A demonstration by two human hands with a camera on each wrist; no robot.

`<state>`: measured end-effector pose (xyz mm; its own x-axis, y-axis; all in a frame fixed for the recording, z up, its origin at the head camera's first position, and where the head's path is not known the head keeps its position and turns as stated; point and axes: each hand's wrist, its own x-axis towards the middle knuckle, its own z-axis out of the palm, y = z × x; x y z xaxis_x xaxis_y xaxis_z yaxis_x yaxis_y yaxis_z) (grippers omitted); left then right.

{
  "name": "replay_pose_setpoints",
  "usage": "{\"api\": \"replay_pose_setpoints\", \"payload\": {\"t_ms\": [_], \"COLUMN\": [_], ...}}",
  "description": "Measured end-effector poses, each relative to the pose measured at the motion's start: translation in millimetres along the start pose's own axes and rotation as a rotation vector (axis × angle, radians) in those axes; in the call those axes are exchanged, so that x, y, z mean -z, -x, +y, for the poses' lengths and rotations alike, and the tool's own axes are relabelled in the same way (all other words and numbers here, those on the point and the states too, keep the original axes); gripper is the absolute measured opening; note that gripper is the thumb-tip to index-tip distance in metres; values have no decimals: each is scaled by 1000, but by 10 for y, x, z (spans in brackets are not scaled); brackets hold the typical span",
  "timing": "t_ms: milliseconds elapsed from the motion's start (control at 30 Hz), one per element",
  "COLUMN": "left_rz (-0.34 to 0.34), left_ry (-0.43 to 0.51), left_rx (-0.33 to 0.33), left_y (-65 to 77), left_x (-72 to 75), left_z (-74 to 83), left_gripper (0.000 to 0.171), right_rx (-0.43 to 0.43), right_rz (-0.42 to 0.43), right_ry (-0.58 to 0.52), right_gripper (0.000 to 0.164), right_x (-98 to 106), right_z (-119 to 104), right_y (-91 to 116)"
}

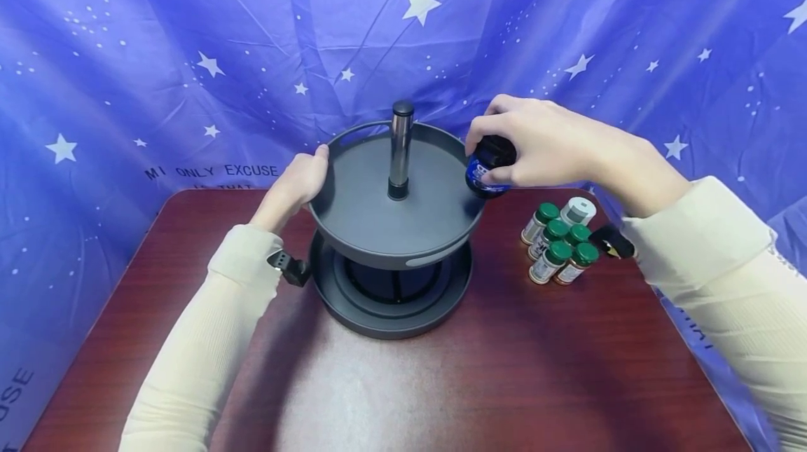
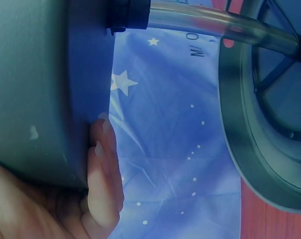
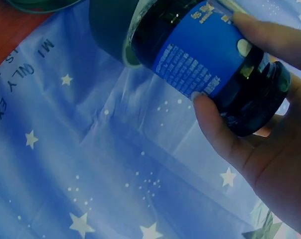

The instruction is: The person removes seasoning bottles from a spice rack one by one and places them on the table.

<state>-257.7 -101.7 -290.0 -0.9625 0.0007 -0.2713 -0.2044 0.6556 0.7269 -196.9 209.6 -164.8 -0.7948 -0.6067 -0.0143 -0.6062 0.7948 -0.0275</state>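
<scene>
A dark grey two-tier round rack stands on the table, its upper tray (image 1: 359,221) joined by a metal post (image 1: 400,151) to a wider lower tray (image 1: 391,322). My left hand (image 1: 302,179) grips the upper tray's left rim, fingers curled beneath it in the left wrist view. In my right hand (image 1: 536,137) is a dark jar (image 3: 200,55) with a blue label and black lid, pinched between thumb and fingers. The jar is tilted and overlaps the upper tray's right rim in the head view.
Several small spice bottles with green caps (image 1: 557,252) stand grouped on the table's right side, beside a bottle with a pale grey cap (image 1: 578,210). A blue star-patterned cloth (image 1: 252,52) hangs behind the reddish-brown table (image 1: 536,375).
</scene>
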Motion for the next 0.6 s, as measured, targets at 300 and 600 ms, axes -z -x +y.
{"api": "replay_pose_setpoints", "payload": {"t_ms": [300,600], "left_rz": [-1,-11], "left_ry": [-9,-23], "left_rx": [4,-4], "left_y": [-5,-11], "left_x": [-7,0], "left_z": [-8,-17], "left_gripper": [71,73], "right_rx": [-25,-27], "right_rz": [-60,-163], "right_ry": [-29,-55], "right_gripper": [33,34], "right_x": [44,87], "right_z": [187,312], "right_y": [28,77]}}
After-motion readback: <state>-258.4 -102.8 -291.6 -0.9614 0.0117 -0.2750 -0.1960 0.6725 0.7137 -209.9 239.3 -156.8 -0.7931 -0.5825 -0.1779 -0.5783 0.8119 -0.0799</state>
